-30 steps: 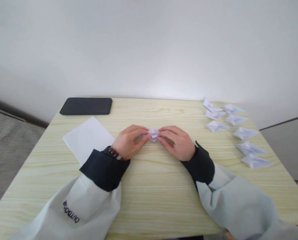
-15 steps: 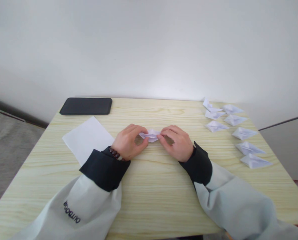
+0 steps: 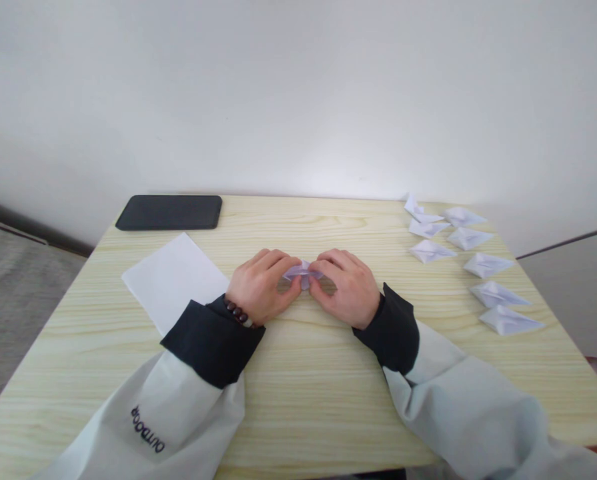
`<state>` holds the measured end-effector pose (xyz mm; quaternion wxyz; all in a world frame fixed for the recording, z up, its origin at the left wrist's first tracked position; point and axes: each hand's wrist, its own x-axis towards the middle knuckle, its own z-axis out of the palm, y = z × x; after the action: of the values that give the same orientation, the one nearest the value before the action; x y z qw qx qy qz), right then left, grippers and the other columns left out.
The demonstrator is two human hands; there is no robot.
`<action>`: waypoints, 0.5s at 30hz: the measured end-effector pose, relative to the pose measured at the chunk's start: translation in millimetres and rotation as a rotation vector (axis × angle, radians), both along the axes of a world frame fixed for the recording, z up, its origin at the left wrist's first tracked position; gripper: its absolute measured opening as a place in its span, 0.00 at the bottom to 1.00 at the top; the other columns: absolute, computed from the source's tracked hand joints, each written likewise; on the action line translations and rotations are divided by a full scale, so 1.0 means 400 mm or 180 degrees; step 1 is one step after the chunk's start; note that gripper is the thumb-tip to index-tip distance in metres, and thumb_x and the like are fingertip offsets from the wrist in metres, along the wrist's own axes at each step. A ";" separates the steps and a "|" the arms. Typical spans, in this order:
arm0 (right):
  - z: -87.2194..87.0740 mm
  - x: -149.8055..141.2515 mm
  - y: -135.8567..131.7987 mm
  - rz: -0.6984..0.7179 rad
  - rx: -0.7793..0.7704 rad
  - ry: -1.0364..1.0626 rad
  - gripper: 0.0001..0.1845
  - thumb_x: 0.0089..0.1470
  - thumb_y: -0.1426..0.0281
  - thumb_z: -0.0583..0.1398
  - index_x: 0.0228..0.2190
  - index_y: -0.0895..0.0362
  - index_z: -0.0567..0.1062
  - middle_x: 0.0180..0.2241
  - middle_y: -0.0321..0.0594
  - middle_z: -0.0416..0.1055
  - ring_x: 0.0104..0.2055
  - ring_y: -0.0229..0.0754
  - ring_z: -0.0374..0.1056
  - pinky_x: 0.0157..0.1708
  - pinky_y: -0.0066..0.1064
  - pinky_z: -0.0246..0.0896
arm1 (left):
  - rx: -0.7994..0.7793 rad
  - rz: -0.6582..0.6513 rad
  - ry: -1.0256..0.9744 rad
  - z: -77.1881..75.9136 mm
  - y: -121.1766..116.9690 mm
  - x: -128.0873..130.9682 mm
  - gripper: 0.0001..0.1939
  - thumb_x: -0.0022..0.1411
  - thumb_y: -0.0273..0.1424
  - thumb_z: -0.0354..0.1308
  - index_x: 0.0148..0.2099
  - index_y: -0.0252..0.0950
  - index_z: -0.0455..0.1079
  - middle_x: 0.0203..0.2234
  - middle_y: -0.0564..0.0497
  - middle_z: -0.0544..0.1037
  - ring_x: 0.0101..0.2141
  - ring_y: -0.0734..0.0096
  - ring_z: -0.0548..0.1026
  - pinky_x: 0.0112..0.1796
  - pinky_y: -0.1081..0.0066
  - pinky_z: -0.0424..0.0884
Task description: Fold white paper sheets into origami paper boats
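Observation:
A small white folded paper boat (image 3: pixel 305 268) is held between my two hands over the middle of the table. My left hand (image 3: pixel 264 285) pinches its left side between thumb and fingers. From the other side, my right hand (image 3: pixel 345 287) grips it with thumb and index finger. The fingertips nearly meet, so much of the folded paper is covered. A white square stack of paper (image 3: pixel 175 273) lies to the left, partly beneath my left wrist and sleeve.
Several folded paper boats (image 3: pixel 488 265) sit in two rough columns at the table's right side. A black phone (image 3: pixel 169 212) lies at the back left. Behind the wooden table (image 3: pixel 308 400) rises a white wall (image 3: pixel 298 100).
My hands have drawn closer together around the folded paper, the right hand shifting slightly left. The paper's middle now shows narrower between my fingertips.

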<state>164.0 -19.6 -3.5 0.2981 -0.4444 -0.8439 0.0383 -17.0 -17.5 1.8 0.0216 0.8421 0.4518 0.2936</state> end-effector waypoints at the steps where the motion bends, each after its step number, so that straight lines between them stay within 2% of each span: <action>1: 0.000 -0.002 0.000 -0.0027 -0.0006 -0.0036 0.08 0.51 0.68 0.57 0.33 0.56 0.75 0.34 0.40 0.70 0.37 0.42 0.64 0.40 0.34 0.60 | 0.0028 0.0055 0.0052 0.001 -0.002 0.003 0.10 0.56 0.31 0.54 0.41 0.36 0.71 0.33 0.49 0.77 0.35 0.67 0.73 0.37 0.68 0.71; 8: -0.003 -0.014 -0.002 -0.0194 -0.0077 -0.0162 0.11 0.51 0.69 0.57 0.37 0.55 0.75 0.33 0.40 0.69 0.37 0.43 0.62 0.40 0.34 0.59 | 0.0157 0.0355 0.0480 0.007 -0.010 0.019 0.09 0.55 0.32 0.55 0.38 0.41 0.73 0.32 0.52 0.77 0.33 0.67 0.73 0.28 0.71 0.69; 15: -0.001 -0.008 0.000 -0.0136 -0.0094 -0.0060 0.08 0.53 0.70 0.56 0.31 0.56 0.76 0.33 0.41 0.69 0.36 0.41 0.63 0.40 0.33 0.60 | 0.0064 0.0448 0.0441 0.015 -0.012 0.023 0.08 0.57 0.34 0.53 0.35 0.39 0.73 0.30 0.52 0.77 0.32 0.67 0.72 0.28 0.71 0.69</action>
<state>160.8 -19.6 -3.9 0.2844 -0.4670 -0.8363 0.0402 -7.8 -22.4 7.7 -0.0388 0.8268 0.5073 0.2400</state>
